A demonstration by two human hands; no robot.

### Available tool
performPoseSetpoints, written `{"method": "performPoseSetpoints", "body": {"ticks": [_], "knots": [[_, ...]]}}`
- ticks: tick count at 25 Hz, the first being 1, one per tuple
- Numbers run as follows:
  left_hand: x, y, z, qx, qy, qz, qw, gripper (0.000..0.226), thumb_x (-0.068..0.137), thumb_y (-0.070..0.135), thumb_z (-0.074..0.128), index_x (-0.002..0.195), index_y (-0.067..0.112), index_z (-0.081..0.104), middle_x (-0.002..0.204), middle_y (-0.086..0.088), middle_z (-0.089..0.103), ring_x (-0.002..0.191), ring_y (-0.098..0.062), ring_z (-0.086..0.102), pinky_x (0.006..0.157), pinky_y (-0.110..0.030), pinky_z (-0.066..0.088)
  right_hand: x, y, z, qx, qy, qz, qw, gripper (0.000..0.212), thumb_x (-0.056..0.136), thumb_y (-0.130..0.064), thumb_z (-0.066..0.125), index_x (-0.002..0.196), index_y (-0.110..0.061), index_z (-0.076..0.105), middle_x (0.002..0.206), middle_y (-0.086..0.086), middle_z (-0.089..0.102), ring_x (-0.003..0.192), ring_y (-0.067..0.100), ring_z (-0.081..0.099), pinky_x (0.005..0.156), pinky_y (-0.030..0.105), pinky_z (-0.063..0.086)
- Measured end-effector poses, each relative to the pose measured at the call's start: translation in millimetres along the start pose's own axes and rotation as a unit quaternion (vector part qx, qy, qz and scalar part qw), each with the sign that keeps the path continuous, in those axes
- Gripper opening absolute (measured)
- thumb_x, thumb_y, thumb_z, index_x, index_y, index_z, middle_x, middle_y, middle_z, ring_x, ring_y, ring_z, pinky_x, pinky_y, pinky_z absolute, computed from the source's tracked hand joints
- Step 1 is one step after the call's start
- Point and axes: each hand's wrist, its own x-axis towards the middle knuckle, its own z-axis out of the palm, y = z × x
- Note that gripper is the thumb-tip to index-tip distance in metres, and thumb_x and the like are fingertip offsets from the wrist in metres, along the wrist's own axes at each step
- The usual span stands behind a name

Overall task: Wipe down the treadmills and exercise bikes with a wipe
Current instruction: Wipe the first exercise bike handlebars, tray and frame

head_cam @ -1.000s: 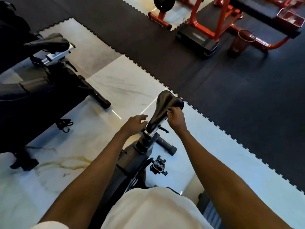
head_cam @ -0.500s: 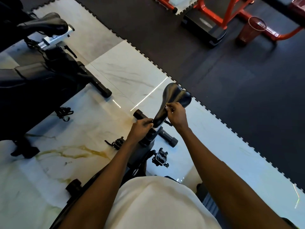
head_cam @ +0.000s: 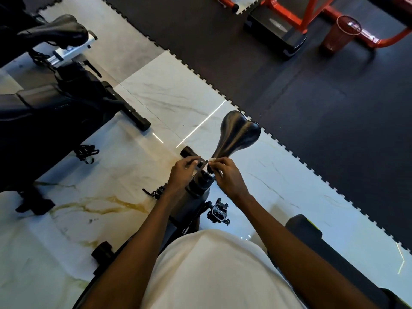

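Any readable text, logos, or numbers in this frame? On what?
None can be read.
Black platform by the orange frame: pale oval mark, too blurred to read.
Left bike: row of tiny pale marks on its body, too small to read.

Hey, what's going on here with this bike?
A person is leaning over a black exercise bike, both hands just under the saddle. The right hand pinches a small white wipe against the seat mount at the saddle's narrow end, while the left hand holds the mount from the other side. A second bike stands to the left, with neither hand on it.
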Motion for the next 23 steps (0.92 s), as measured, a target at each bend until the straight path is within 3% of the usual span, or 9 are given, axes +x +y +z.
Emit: {"method": "performPoseSetpoints", "body": {"ticks": [3, 6, 11, 16, 19, 23], "knots": [[-2, 9, 16, -0.023, -0.048, 0.011, 0.999, 0.027, 0.100, 0.020, 0.060, 0.125, 0.023, 0.071, 0.116, 0.007, 0.073, 0.110, -0.002, 0.065, 0.101, -0.027, 0.051, -8, 7, 2, 0.129, 0.106, 0.121, 0.978, 0.016, 0.091, -0.014, 0.071, 0.106, -0.009, 0.074, 0.105, 0.002, 0.068, 0.096, 0.008, 0.064, 0.086, 0.024, 0.056], [-8, 11, 26, -0.029, -0.040, -0.005, 0.999, 0.033, 0.099, 0.024, 0.062, 0.131, 0.026, 0.067, 0.117, 0.008, 0.073, 0.106, 0.002, 0.066, 0.101, -0.028, 0.052, 8, 14, 1, 0.187, 0.184, 0.221, 0.939, 0.015, 0.092, -0.020, 0.071, 0.103, -0.010, 0.073, 0.098, 0.000, 0.068, 0.092, 0.008, 0.064, 0.084, 0.031, 0.057], [-17, 20, 42, 0.041, -0.006, 0.008, 0.999, 0.045, 0.098, 0.027, 0.064, 0.143, 0.027, 0.055, 0.117, -0.003, 0.069, 0.100, -0.012, 0.064, 0.089, -0.028, 0.054, 33, 27, -16, 0.154, 0.192, 0.214, 0.945, 0.014, 0.094, -0.018, 0.067, 0.106, -0.012, 0.071, 0.105, 0.001, 0.066, 0.095, 0.007, 0.064, 0.087, 0.026, 0.057], [-19, 25, 71, 0.116, 0.037, 0.079, 0.989, 0.052, 0.101, 0.017, 0.057, 0.151, 0.012, 0.042, 0.139, -0.013, 0.058, 0.127, -0.025, 0.055, 0.107, -0.037, 0.047, 33, 40, -24, 0.097, 0.101, 0.098, 0.985, 0.019, 0.096, -0.010, 0.063, 0.114, -0.009, 0.070, 0.113, 0.002, 0.064, 0.100, 0.006, 0.063, 0.092, 0.011, 0.049], [-20, 24, 83, 0.145, 0.069, 0.108, 0.981, 0.053, 0.101, 0.012, 0.057, 0.151, 0.007, 0.040, 0.149, -0.014, 0.050, 0.138, -0.026, 0.047, 0.113, -0.041, 0.042, 48, 63, -39, 0.073, 0.082, 0.060, 0.992, 0.017, 0.096, -0.010, 0.064, 0.111, -0.010, 0.072, 0.112, 0.002, 0.065, 0.099, 0.009, 0.064, 0.092, 0.016, 0.051], [-17, 25, 96, 0.179, 0.123, 0.110, 0.970, 0.052, 0.099, 0.012, 0.059, 0.148, 0.005, 0.043, 0.148, -0.015, 0.051, 0.135, -0.027, 0.049, 0.112, -0.041, 0.043, 75, 100, -65, 0.114, 0.130, 0.125, 0.977, 0.013, 0.095, -0.009, 0.062, 0.105, -0.012, 0.071, 0.109, 0.004, 0.066, 0.098, 0.015, 0.066, 0.092, 0.031, 0.056]]}}
